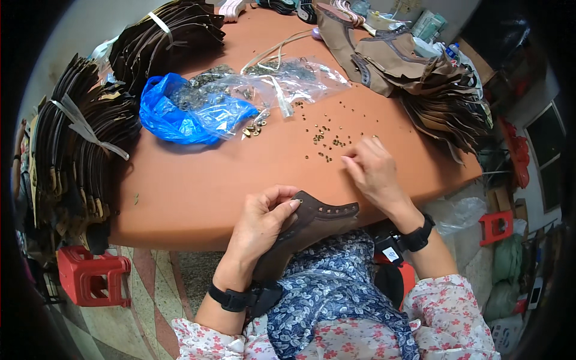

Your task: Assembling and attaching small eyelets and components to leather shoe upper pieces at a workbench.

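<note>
My left hand [257, 223] grips a dark brown leather shoe upper [309, 223] at the table's front edge, thumb on top. Along the upper's edge runs a row of small holes, and a tiny brass-coloured ring shows beside my thumb. Over the table to the right, my right hand [377, 175] has its fingers curled and thumb drawn close to them; whatever is between the fingertips cannot be made out. Just beyond it lie many loose brass eyelets [324, 138], scattered on the orange tabletop [198, 198].
Tied stacks of dark leather pieces [60, 144] rise on the left. A blue plastic bag [165, 114] and clear bags [300, 75] of small parts lie mid-table, with larger brass pieces [254, 129] beside them. Brown uppers [432, 78] are piled at right. Red stools [93, 276] stand below.
</note>
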